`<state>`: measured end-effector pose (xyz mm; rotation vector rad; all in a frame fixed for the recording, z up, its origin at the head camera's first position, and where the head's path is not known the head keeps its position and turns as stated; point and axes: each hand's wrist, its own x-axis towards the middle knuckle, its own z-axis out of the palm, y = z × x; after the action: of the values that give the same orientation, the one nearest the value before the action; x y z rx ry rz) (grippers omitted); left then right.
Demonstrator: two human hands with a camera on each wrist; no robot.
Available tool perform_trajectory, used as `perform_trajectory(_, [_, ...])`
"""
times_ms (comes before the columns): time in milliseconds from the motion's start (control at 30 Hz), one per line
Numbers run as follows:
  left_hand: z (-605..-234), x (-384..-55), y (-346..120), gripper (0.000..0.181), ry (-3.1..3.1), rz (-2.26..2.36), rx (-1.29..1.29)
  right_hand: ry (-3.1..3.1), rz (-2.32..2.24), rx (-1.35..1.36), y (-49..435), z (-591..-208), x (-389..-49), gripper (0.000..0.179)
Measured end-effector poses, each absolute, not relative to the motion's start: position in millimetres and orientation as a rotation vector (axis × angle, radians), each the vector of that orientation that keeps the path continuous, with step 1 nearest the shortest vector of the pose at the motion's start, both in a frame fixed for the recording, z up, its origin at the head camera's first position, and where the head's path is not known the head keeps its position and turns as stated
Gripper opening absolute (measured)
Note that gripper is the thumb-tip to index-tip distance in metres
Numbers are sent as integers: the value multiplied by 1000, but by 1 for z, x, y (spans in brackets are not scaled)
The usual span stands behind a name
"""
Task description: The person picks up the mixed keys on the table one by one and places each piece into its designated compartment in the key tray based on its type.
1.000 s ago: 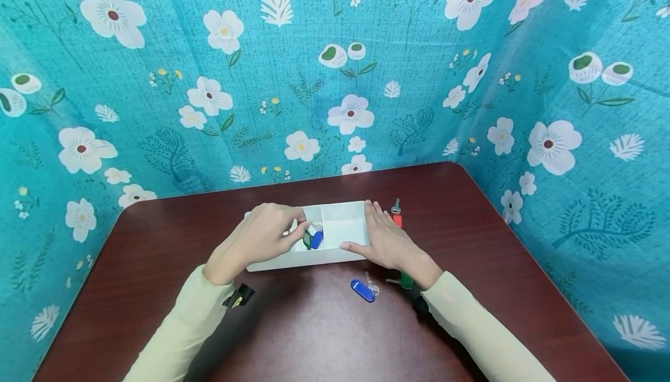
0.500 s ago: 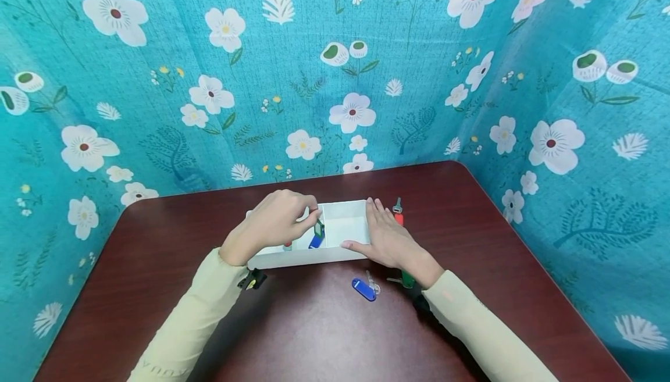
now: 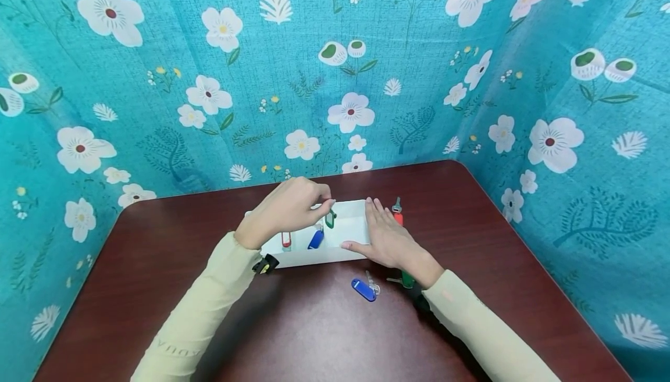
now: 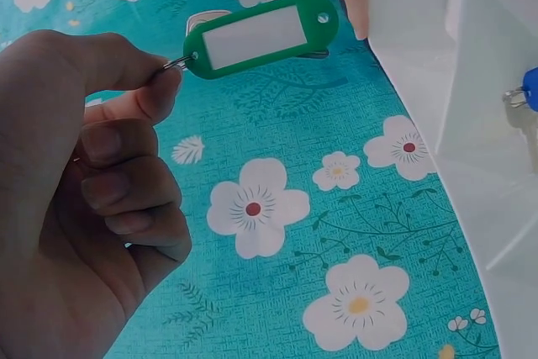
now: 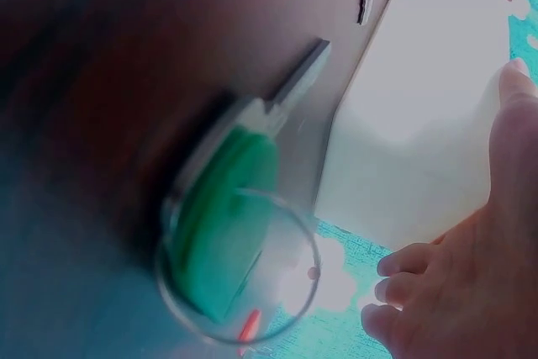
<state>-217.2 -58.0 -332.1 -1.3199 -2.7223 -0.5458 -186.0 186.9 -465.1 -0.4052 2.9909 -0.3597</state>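
Observation:
My left hand (image 3: 290, 210) pinches the small metal ring of a green key tag (image 4: 261, 35) between thumb and forefinger. The tag, with its white label, hangs over the white divided tray (image 3: 314, 259), near the divider. Part of a key shows behind it in the left wrist view. Left of the divider lie a blue key tag (image 3: 316, 239) and a red key tag (image 3: 286, 241); my wrist hides the tray's left end. My right hand (image 3: 389, 239) rests with straight fingers along the tray's right end, its thumb on the front rim.
On the dark red tabletop (image 3: 324, 335), a blue key tag (image 3: 363, 289) with a key lies before the tray. A green key tag (image 5: 223, 224) with a key lies beside my right wrist. A red key tag (image 3: 398, 218) with a key sits right of the tray. Flowered cloth (image 3: 298, 79) hangs behind.
My left hand has risen and moved right, lifting the green key tag out of the tray's left part. The red key tag there has come into view. My right hand has stayed put.

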Motion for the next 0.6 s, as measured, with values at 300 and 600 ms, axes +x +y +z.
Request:
perform_trajectory(300, [-332,-230,-46,26,-2721,-529,-1364,2990,-331,-409,187,-465,-184,128])
perform_trajectory(600, [-337,-239,-39,30,-2777,-531,-1336,2985,-358,-430,187,-463,-185,126])
